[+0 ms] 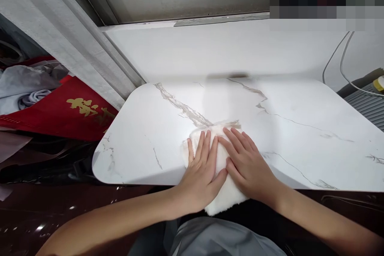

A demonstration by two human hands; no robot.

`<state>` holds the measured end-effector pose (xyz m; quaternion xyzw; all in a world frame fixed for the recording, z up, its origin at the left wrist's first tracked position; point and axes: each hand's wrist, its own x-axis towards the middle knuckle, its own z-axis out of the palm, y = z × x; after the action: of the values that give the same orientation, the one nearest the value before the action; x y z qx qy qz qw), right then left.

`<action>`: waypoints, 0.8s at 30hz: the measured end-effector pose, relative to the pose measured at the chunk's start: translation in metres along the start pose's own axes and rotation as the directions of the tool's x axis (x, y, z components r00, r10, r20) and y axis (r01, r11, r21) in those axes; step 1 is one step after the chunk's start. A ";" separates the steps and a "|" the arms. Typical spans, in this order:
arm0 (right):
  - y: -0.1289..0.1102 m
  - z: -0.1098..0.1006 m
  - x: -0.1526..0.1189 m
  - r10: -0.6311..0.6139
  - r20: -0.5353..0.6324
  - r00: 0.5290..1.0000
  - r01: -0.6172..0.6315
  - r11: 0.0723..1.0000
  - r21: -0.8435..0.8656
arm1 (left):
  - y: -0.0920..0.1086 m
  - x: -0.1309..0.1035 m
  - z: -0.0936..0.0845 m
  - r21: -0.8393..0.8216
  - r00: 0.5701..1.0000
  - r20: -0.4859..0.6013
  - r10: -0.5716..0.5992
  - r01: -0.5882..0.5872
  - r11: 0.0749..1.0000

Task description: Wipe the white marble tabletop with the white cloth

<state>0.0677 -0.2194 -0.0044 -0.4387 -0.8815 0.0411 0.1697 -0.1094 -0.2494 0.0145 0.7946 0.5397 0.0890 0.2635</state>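
A fluffy white cloth (220,160) lies on the white marble-patterned tabletop (126,136), close to the near edge, with its lower corner hanging over that edge. My left hand (201,176) rests flat on the cloth's left part, fingers stretched out and pointing away from me. On the right part of the cloth lies my right hand (247,164), palm down, its fingers extended and slanting to the left. The two thumbs point towards each other over the cloth. Both hands press on it from above without gripping it, and they cover much of it.
Behind the tabletop is a white wall (180,52) below a window frame (186,2). A red bag (87,108) with gold characters and some clothes stand at the left. Cables (342,60) and a grey ribbed object (367,102) are at the right.
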 end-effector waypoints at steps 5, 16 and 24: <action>0.040 0.004 0.048 0.038 0.032 0.999 -0.038 0.999 -0.006 | -0.007 0.063 -0.017 0.054 0.993 -0.034 -0.117 0.119 0.991; 0.136 0.021 0.173 0.178 -0.039 0.983 -0.177 0.984 0.021 | -0.043 0.225 -0.046 0.190 0.921 -0.388 -0.041 0.124 0.974; 0.157 0.019 0.203 0.294 -0.067 0.953 -0.292 0.955 0.047 | -0.049 0.275 -0.059 0.221 0.922 -0.388 -0.014 0.108 0.969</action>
<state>0.0674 0.0384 -0.0040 -0.5626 -0.7991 0.0657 0.2018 -0.0636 0.0317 0.0000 0.7702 0.6121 0.1692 0.0586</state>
